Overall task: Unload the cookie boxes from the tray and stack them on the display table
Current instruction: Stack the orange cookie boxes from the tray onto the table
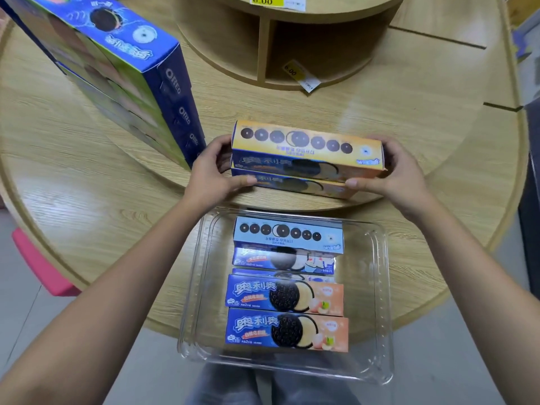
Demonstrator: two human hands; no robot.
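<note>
Stacking is in hand: left hand (214,171) and right hand (391,171) clasp the ends of the orange rectangular cardboard cookie box (306,143) atop another on the round wooden display table (87,159), far of the clear plastic tray (377,302); next, squaring edges, then letting go.

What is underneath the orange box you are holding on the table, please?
Under the orange box lies another box, only its front showing; both hands cover the ends.

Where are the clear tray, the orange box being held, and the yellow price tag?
clear tray (377,302): head view, bare right side of its floor.
orange box (306,141): head view, top face.
yellow price tag (296,72): head view, printed face.
</note>
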